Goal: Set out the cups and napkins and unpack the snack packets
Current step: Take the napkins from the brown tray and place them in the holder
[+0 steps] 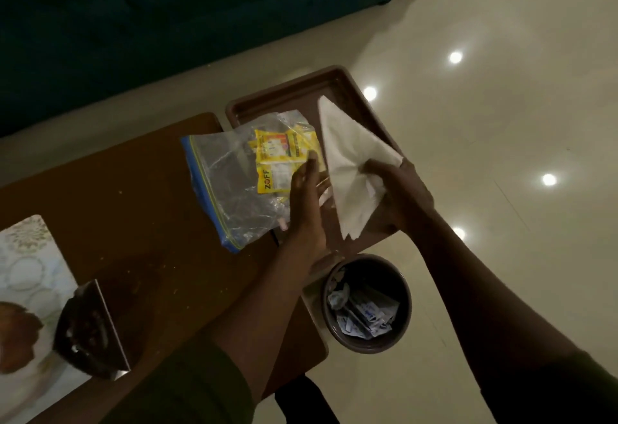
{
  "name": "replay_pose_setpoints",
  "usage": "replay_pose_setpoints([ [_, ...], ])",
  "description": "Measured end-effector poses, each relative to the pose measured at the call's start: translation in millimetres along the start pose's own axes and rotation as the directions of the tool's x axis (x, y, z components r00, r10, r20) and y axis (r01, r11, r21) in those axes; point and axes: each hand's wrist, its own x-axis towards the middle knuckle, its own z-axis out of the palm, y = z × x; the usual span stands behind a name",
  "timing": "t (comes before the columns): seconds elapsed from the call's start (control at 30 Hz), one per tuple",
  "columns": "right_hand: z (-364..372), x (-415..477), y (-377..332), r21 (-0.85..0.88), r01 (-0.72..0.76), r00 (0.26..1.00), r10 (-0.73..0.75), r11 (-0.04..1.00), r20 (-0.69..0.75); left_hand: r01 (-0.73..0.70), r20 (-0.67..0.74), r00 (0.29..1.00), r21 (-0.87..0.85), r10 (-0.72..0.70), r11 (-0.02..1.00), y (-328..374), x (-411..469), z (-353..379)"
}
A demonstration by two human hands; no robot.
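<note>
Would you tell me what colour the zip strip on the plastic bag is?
Blue, along the zip strip, seen in the head view.

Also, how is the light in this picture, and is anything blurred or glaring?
Head view: the room is dim, the sofa nearly black; ceiling lamps glare as bright spots on the glossy floor; the white napkin is brightest; the placemat at the left edge is soft, and wide-angle bending shows.

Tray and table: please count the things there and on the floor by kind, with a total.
Tray: 1
Zip bag: 1
Napkin: 1
Bin: 1
Placemat: 1
Yellow packets: cannot count, they overlap
Total without packets: 5
</note>
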Motion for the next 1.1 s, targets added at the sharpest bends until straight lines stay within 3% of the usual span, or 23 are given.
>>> replay_pose_setpoints([
  [0.1, 40, -17, 0, 0.042, 0.031, 0.990, -0.037, 0.999, 0.134, 0.063, 0.062, 0.997, -0.177, -0.053, 0.982, 20, -8, -9],
  [0.27, 108, -47, 10, 0.142, 0.023, 0.997, -0.033, 0.990, 0.067, 0.036, 0.050, 0.998, -0.282, -0.023, 0.959, 35, -20, -43],
  [0.43, 149, -71, 13, 0.062, 0.083, 0.989, -0.090, 0.995, 0.118, 0.045, 0.001, 0.999, -0.209, -0.046, 0.977, 56, -19, -91],
  [0.67, 215, -110, 8, -0.068, 0.136, 0.956, -0.113, 0.988, 0.270, -0.109, -0.186, 0.979, -0.163, 0.078, 0.981, 121, -28, -184],
  [1.1, 327, -192, 44, -0.267, 0.226, 0.958, -0.164, 0.937, 0.236, -0.040, -0.230, 0.973, -0.131, 0.009, 0.991, 162, -68, -308],
])
